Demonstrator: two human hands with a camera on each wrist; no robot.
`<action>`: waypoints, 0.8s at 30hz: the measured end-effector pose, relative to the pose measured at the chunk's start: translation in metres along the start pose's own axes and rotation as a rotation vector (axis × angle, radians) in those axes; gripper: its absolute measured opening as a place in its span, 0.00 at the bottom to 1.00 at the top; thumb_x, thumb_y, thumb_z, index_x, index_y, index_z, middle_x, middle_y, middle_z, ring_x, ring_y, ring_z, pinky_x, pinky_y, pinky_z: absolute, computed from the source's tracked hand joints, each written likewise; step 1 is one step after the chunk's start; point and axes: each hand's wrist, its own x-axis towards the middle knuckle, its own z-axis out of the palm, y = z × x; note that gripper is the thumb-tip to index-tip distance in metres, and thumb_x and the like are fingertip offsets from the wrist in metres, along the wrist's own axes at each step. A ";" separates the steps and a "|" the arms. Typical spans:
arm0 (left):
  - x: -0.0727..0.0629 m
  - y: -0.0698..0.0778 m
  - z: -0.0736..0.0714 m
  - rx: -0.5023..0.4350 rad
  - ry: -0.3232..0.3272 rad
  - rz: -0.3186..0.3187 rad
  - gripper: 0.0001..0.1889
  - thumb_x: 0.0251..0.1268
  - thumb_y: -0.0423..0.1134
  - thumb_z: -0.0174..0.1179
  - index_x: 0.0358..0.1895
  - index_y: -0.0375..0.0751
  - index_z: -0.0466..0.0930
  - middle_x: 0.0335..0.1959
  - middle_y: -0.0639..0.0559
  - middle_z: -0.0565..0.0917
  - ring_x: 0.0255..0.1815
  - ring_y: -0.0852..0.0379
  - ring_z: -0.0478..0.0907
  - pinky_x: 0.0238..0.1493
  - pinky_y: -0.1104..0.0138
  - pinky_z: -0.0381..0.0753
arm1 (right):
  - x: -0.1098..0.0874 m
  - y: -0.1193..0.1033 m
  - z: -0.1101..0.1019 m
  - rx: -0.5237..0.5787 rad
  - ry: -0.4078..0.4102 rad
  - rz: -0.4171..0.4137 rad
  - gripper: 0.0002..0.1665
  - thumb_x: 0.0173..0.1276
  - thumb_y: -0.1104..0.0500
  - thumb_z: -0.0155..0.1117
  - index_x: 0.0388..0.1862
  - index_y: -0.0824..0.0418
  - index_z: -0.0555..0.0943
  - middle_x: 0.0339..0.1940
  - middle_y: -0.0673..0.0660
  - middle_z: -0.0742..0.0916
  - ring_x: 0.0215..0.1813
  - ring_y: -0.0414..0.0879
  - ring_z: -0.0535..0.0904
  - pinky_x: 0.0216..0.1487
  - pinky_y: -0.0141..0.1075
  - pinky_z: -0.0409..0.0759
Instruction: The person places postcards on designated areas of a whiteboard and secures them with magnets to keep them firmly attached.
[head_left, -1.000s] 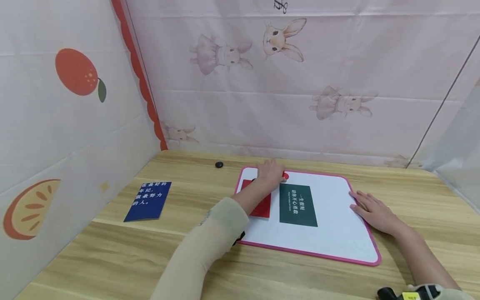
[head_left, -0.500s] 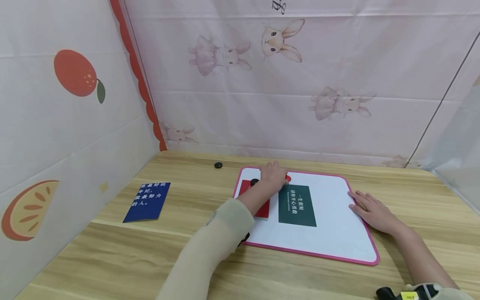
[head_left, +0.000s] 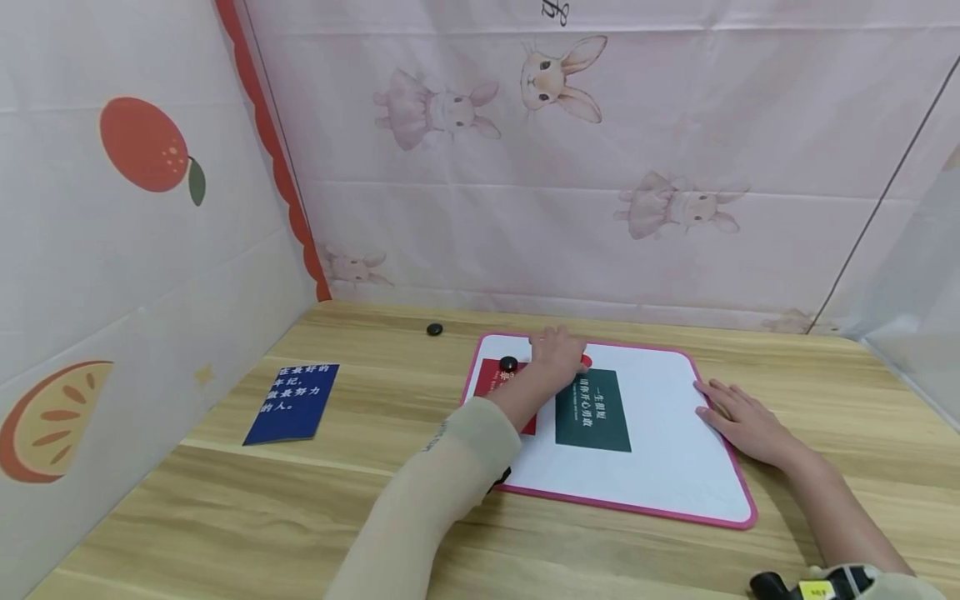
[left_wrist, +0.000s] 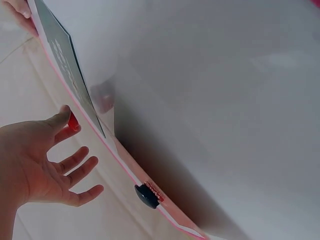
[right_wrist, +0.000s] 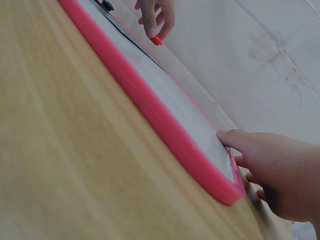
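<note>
Left hand (head_left: pixel 557 358): thumb and index finger are pinching a red magnet (head_left: pixel 587 361) (clearer in the wrist views), hovering near the green card (head_left: pixel 611 417).
Right hand (head_left: pixel 752 423): resting on the whiteboard (head_left: pixel 675 450), fingers lying extended at its right edge.
Red card (head_left: pixel 489 377): lying on the whiteboard, black magnet (head_left: pixel 508 364) sitting on top.
Blue card (head_left: pixel 288 421): lying on the tabletop (head_left: pixel 225 517).

1. Here's a white rectangular board (head_left: pixel 675 425), rimmed all in bright pink!
2. One vivid round red disc (left_wrist: pixel 73 121), two round black discs (head_left: pixel 508 364)!
3. White lettering on red paper card (head_left: pixel 491 377), dark green paper card (head_left: pixel 600 425), navy paper card (head_left: pixel 292 408)!
4. And streaky tan wooden tabletop (head_left: pixel 247 508), rabbit-printed pale pink cloth backdrop (head_left: pixel 487 225)!
</note>
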 end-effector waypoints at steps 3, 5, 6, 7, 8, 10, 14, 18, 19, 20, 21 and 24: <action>0.001 0.003 0.001 -0.005 -0.009 -0.001 0.25 0.58 0.56 0.59 0.60 0.60 0.72 0.54 0.50 0.70 0.55 0.52 0.64 0.58 0.50 0.63 | 0.000 -0.001 0.000 0.001 -0.003 0.002 0.37 0.71 0.47 0.47 0.68 0.70 0.57 0.66 0.77 0.57 0.65 0.75 0.44 0.56 0.69 0.41; 0.001 0.004 0.001 -0.002 -0.009 0.003 0.24 0.59 0.56 0.58 0.60 0.60 0.72 0.54 0.50 0.70 0.55 0.52 0.64 0.58 0.50 0.63 | 0.000 -0.001 0.000 0.002 -0.005 0.004 0.37 0.71 0.47 0.47 0.68 0.70 0.57 0.66 0.77 0.56 0.65 0.75 0.43 0.56 0.69 0.41; 0.001 0.005 0.002 0.005 -0.010 0.006 0.24 0.59 0.56 0.58 0.60 0.60 0.72 0.54 0.50 0.70 0.56 0.52 0.64 0.58 0.50 0.63 | 0.000 -0.001 0.000 0.002 -0.005 0.005 0.37 0.71 0.47 0.47 0.68 0.70 0.57 0.66 0.77 0.56 0.65 0.75 0.43 0.56 0.69 0.41; 0.001 0.005 0.001 0.009 -0.009 0.009 0.24 0.59 0.56 0.57 0.60 0.60 0.72 0.54 0.50 0.70 0.56 0.52 0.64 0.58 0.50 0.63 | 0.000 -0.001 0.000 0.002 -0.005 0.005 0.37 0.71 0.47 0.47 0.68 0.70 0.57 0.66 0.77 0.56 0.65 0.75 0.43 0.56 0.69 0.41; 0.001 0.006 0.001 0.014 -0.009 0.011 0.24 0.59 0.56 0.57 0.60 0.60 0.71 0.54 0.50 0.70 0.56 0.52 0.65 0.58 0.50 0.63 | -0.001 -0.001 0.000 0.002 -0.004 0.004 0.37 0.71 0.47 0.48 0.68 0.70 0.57 0.66 0.77 0.57 0.65 0.75 0.43 0.56 0.69 0.41; 0.001 0.007 0.002 0.020 -0.013 0.014 0.25 0.59 0.56 0.57 0.60 0.60 0.71 0.54 0.50 0.70 0.56 0.52 0.64 0.58 0.50 0.63 | -0.001 -0.001 0.000 0.003 -0.003 0.004 0.37 0.71 0.47 0.48 0.68 0.70 0.57 0.66 0.77 0.57 0.65 0.75 0.43 0.56 0.69 0.41; 0.001 0.009 0.003 0.039 -0.034 0.004 0.27 0.58 0.57 0.58 0.63 0.62 0.69 0.55 0.51 0.69 0.56 0.53 0.64 0.58 0.51 0.63 | 0.000 -0.001 0.001 0.003 -0.005 0.008 0.37 0.71 0.47 0.48 0.68 0.70 0.57 0.66 0.77 0.56 0.65 0.75 0.43 0.56 0.69 0.41; 0.001 0.010 0.005 0.061 -0.062 -0.003 0.29 0.58 0.57 0.58 0.64 0.64 0.66 0.57 0.51 0.68 0.58 0.53 0.62 0.58 0.52 0.63 | 0.000 0.001 0.002 -0.001 -0.004 0.010 0.37 0.71 0.47 0.48 0.68 0.69 0.57 0.66 0.77 0.57 0.65 0.74 0.43 0.56 0.69 0.41; 0.001 0.010 0.006 0.063 -0.067 -0.004 0.29 0.58 0.57 0.58 0.65 0.64 0.66 0.58 0.52 0.68 0.58 0.53 0.62 0.58 0.52 0.63 | 0.000 0.001 0.002 -0.002 -0.003 0.010 0.37 0.71 0.47 0.48 0.68 0.69 0.57 0.66 0.77 0.57 0.65 0.74 0.43 0.56 0.69 0.41; 0.002 0.010 0.006 0.065 -0.071 -0.004 0.29 0.58 0.57 0.58 0.65 0.64 0.66 0.58 0.52 0.68 0.59 0.53 0.61 0.58 0.52 0.63 | 0.000 0.001 0.002 -0.002 -0.003 0.010 0.37 0.71 0.46 0.48 0.68 0.69 0.57 0.66 0.77 0.57 0.65 0.74 0.43 0.56 0.69 0.41; 0.002 0.011 0.006 0.066 -0.073 -0.005 0.30 0.57 0.57 0.59 0.65 0.64 0.66 0.58 0.51 0.68 0.59 0.53 0.61 0.58 0.52 0.63 | 0.000 0.001 0.001 -0.002 -0.003 0.009 0.37 0.71 0.46 0.48 0.68 0.69 0.57 0.66 0.77 0.57 0.65 0.74 0.43 0.56 0.69 0.41; 0.002 0.011 0.008 0.061 -0.068 -0.003 0.30 0.56 0.57 0.60 0.65 0.64 0.66 0.58 0.51 0.68 0.59 0.53 0.61 0.58 0.52 0.64 | 0.000 0.001 0.001 -0.002 -0.001 0.008 0.37 0.71 0.46 0.47 0.68 0.69 0.57 0.66 0.77 0.57 0.65 0.74 0.43 0.56 0.69 0.41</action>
